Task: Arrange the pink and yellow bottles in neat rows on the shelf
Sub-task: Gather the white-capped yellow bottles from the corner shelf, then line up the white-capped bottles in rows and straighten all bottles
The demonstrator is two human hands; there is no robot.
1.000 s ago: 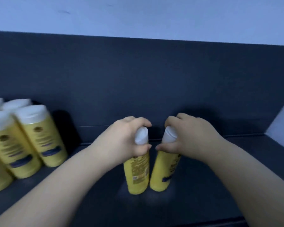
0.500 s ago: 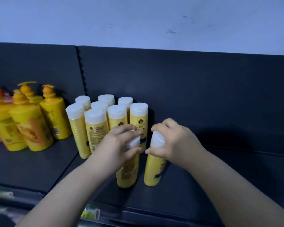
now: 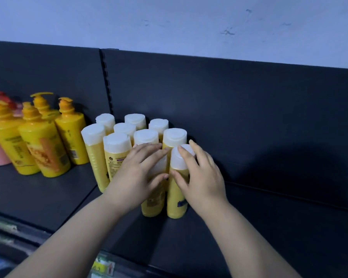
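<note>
Seemingly, left hand (image 3: 137,177) fingers (image 3: 149,155) clasp one yellow bottle (image 3: 152,205), right hand (image 3: 201,177) another.

Dim bluish light, soft blur, dark shadow on shelf back (image 3: 289,167).

A: Pump bottles (image 3: 42,151)?
B: Left end of the shelf (image 3: 38,197).
A: Capped bottles (image 3: 146,136)?
B: Right of them, by the back panel (image 3: 229,97); the left bottle (image 3: 152,205) and right bottle (image 3: 176,203) stand side by side before them.

Two white-capped yellow bottles (image 3: 176,199) are stood upright, side by side, before eight matching bottles (image 3: 117,155) clustered on the shelf (image 3: 249,227).
</note>
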